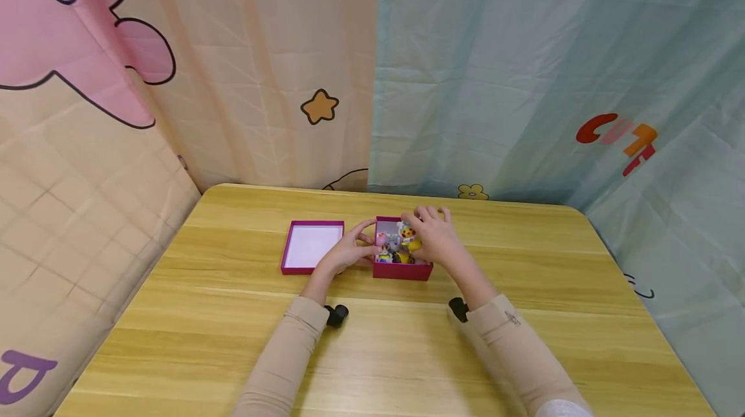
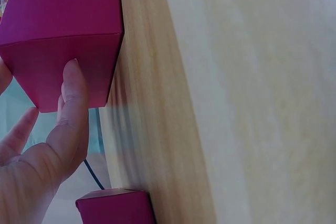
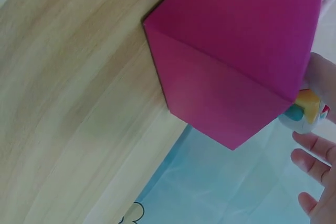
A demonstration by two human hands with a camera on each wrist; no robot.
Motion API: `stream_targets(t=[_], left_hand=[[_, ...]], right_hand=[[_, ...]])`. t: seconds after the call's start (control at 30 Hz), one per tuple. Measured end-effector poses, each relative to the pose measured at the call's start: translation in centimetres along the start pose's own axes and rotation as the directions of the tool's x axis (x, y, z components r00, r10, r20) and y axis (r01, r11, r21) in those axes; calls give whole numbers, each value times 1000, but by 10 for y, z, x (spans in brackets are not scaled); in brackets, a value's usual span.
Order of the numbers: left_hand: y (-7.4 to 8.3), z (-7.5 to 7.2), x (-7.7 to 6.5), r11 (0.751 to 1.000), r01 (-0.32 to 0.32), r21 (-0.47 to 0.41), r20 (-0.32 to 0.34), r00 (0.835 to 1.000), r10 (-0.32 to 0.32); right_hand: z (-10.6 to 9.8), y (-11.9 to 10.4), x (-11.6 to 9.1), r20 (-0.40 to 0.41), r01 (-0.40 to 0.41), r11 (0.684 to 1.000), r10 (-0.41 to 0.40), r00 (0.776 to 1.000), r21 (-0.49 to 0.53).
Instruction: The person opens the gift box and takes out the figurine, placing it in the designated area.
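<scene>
A magenta box (image 1: 401, 271) stands on the table with its top off, and several small toy figurines (image 1: 391, 245) lie inside. My left hand (image 1: 348, 252) is at the box's left side; in the left wrist view its thumb (image 2: 76, 85) lies straight against the magenta wall. Over the box's right rim, my right hand (image 1: 435, 236) pinches a yellow toy figurine (image 1: 407, 232) with a white top. In the right wrist view part of that figurine (image 3: 308, 109), white, orange and teal, shows between the thumb and fingers, behind the box corner.
Left of the box, the magenta lid (image 1: 314, 245) lies with its white inside up. Both stand on a wooden table (image 1: 396, 352), toward its far edge. Printed curtains (image 1: 262, 81) hang behind and beside the table.
</scene>
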State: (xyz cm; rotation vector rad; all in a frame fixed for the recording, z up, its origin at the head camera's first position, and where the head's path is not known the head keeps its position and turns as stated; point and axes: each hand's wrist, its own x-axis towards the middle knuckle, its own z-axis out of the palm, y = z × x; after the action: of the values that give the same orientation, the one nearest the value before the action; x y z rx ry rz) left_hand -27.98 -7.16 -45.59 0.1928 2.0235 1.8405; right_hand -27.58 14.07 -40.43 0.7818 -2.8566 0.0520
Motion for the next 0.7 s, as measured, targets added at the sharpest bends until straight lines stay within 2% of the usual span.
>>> stream_targets(t=[0.33,0.7], left_hand=[[1,1,-1,1000,5,10,-1,1000,-5],[4,-1,-3,1000,2,9,31,1000,-2]], right_hand=[[-7,-8,-12,-70,-66,996,70,995,56],[-10,-22,-32,-80,-145,982,155,985,123]])
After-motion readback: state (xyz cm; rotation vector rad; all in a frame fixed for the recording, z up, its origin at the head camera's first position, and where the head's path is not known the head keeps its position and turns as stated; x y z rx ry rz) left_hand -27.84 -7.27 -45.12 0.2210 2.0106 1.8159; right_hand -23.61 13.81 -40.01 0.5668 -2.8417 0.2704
